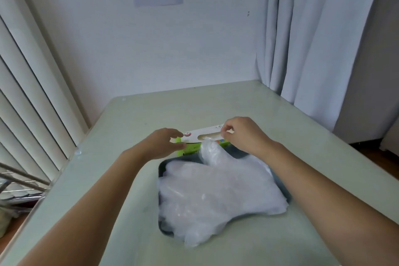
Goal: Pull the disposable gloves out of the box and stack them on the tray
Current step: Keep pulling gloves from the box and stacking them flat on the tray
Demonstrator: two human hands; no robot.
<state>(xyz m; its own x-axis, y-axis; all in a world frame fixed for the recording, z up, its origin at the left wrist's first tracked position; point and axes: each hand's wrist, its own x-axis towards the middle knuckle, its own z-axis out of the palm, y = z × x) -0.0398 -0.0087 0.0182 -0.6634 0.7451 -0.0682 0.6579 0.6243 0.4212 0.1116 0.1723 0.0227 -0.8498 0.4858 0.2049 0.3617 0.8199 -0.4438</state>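
Head view, the only one. Holding the left end of the box (191, 149) with the left hand (166, 142), thumb on the white top, fingers curled against the green front; probably for keeping the light carton in place against the pull. Standing just behind the far rim of the tray (174, 160), touching it or only near it, not possible to say which; probably placed so for a short way from slot (208, 135) to pile. Reaching to the right end of the slot with the right hand (239, 136), fingertips pressed together as in a pinch; not possible to tell whether on film or on nothing, so thin and clear at that spot. Hanging out of the slot, one glove (208, 150), crumpled, falling forward onto the pile, so only partly out of the box.

Containers. In the tray: a thick, loose pile of gloves (216, 192), covering almost all of the dark bottom and spilling over the near and right rims onto the table (129, 119). In the box: contents hidden, apart from pale film in the slot. Judging from this, well advanced, not yet finished.
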